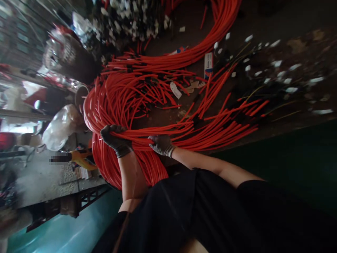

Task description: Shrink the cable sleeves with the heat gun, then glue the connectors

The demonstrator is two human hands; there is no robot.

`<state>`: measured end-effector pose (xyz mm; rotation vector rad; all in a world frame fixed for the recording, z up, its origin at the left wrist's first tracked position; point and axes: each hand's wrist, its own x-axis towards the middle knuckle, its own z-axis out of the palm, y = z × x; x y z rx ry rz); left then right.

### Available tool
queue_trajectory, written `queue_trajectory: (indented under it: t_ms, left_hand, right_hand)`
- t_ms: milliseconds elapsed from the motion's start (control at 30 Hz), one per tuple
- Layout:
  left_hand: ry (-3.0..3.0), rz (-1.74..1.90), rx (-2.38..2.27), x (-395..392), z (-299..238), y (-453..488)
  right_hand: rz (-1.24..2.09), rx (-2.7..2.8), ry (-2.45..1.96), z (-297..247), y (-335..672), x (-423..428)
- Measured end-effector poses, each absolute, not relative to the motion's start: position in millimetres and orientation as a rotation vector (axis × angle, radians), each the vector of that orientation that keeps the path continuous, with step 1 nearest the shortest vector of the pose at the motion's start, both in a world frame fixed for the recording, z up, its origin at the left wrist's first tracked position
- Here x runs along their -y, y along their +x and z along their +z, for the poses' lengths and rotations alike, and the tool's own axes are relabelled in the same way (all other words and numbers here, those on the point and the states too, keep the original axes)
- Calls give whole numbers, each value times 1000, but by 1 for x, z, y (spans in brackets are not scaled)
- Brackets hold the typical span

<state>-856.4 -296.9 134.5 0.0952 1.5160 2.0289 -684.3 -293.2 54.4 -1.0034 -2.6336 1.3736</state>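
Observation:
A big coil of orange cables (123, 102) lies on a dark worktable (289, 21), with black tape bands around parts of it. My left hand (115, 140), in a dark glove, is closed around a bunch of the orange strands at the coil's near edge. Just to its right, my right hand (162, 144), in a grey glove, grips the same bunch. From my hands the bunch runs right towards loose cable ends (244, 109) that fan out over the table. My bare forearms and dark clothing fill the lower part of the view.
Small white tags (279, 73) and thin dark wires litter the table's right side. A white label (175, 90) and a small box (208, 65) lie among the cables. A clear plastic bag (60, 126) and a person in orange (81, 158) are at the left.

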Motion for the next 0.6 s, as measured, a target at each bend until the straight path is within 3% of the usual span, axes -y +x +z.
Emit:
queue_trajectory:
  t_ms: [233,367,467,567,600]
  left_hand:
    - [68,2042,-1442,292,176,-855]
    - [97,2132,-1309,286,197,-859]
    - [-2,2211,-1180,293,188,-865]
    - [-26,2237,-1152,304,167,-870]
    - [-28,2236,-1173,306,160,-869]
  right_hand:
    - [1233,2649,-1252,10,-576,224]
    - [1082,2529,-1411,13,-532,162]
    - [1030,2406,-1519,20,-521,160]
    - [1268,1947,-1750,29,-511,212]
    - [1490,1524,-1846,33,-512,235]
